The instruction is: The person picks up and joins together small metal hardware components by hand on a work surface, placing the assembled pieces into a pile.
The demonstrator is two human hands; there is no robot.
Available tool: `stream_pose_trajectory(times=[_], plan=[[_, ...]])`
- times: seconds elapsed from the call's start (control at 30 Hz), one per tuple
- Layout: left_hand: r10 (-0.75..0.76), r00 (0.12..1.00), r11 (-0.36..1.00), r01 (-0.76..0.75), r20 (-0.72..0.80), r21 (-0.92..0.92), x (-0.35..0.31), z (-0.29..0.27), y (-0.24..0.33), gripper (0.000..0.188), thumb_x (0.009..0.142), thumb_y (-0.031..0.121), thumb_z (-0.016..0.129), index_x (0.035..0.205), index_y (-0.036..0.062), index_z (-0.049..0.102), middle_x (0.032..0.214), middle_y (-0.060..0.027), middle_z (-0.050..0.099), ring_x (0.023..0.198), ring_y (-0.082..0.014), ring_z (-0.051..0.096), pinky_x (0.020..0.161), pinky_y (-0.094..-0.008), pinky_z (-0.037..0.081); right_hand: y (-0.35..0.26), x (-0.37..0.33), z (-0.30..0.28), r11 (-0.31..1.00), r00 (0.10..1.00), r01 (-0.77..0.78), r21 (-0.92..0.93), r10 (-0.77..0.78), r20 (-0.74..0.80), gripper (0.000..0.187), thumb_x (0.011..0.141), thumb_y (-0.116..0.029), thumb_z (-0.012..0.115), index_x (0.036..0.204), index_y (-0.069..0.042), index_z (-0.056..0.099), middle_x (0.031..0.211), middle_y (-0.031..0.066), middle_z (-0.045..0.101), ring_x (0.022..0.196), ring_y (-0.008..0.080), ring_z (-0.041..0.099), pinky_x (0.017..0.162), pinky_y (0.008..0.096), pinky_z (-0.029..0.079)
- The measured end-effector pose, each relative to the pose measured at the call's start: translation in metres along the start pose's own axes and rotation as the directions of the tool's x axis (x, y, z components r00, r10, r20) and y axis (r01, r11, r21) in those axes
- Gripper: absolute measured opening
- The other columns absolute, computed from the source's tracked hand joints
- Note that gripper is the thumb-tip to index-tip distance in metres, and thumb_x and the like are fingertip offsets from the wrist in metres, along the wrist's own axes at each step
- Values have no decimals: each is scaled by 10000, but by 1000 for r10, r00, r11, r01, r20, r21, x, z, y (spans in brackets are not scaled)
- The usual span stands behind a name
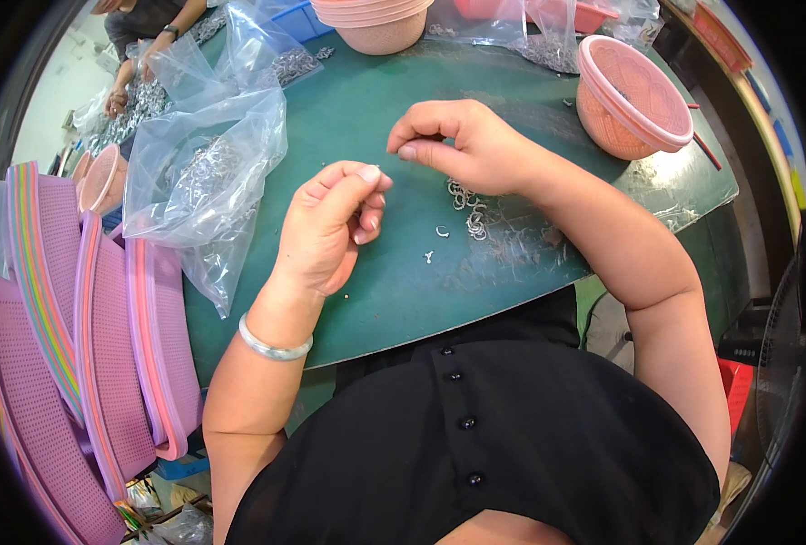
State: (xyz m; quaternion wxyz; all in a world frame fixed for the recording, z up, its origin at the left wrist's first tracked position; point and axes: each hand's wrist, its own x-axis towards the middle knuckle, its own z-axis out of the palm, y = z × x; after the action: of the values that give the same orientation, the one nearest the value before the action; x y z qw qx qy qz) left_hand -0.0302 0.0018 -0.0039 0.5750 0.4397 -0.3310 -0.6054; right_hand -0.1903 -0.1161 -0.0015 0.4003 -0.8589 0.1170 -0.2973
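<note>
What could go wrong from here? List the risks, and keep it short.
1. The right hand might brush the loose silver pieces lying just beside it, scattering them over the green table or off its near edge.
2. The bangle on the left wrist could catch the clear plastic bag close by, possibly spilling the silver pieces inside.

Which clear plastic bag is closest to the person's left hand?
The large clear bag with silvery pieces inside, just to the left of the left hand. The other clear bags lie farther from it, toward the picture's top.
</note>
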Motion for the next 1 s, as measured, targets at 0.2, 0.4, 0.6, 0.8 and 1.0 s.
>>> stream_pose_trajectory(times=[0.2,0.4,0.6,0.8,1.0], plan=[[35,998,989,-42,-58,-141,6,-4,-3,122,811,84,512,701,41,541,772,-58,563,646,-122,521,558,-231,426,24,-2,-5,879,998,64,-473,-60,25,97,730,-59,593,825,-37,597,779,88,553,756,271,531,674,338,441],[1,998,984,-12,-68,-176,6,-9,-1,143,786,55,522,645,40,505,795,-95,566,662,-139,526,565,-236,441,33,2,0,822,998,66,-566,-41,58,94,714,-81,603,805,-54,609,805,83,536,818,272,510,722,361,430],[-26,998,980,15,-55,-196,6,-9,0,32,769,27,518,742,36,502,785,-96,548,661,-135,515,556,-219,427,39,4,2,823,994,101,-559,-61,91,96,727,-79,590,812,-36,598,801,91,539,807,266,518,720,352,433],[-63,992,990,48,-111,-134,9,-4,-4,153,803,56,538,953,37,522,779,-54,546,657,-114,510,555,-211,419,10,6,0,966,960,-256,-21,257,108,117,813,-105,549,853,2,576,798,35,575,755,117,523,712,257,424],[-22,999,1000,22,-41,-19,7,2,-12,36,860,97,535,881,71,522,762,-16,541,636,-79,497,538,-188,387,-9,3,7,900,920,-386,203,357,162,141,836,-122,542,866,12,574,791,1,579,756,60,492,704,226,413]])
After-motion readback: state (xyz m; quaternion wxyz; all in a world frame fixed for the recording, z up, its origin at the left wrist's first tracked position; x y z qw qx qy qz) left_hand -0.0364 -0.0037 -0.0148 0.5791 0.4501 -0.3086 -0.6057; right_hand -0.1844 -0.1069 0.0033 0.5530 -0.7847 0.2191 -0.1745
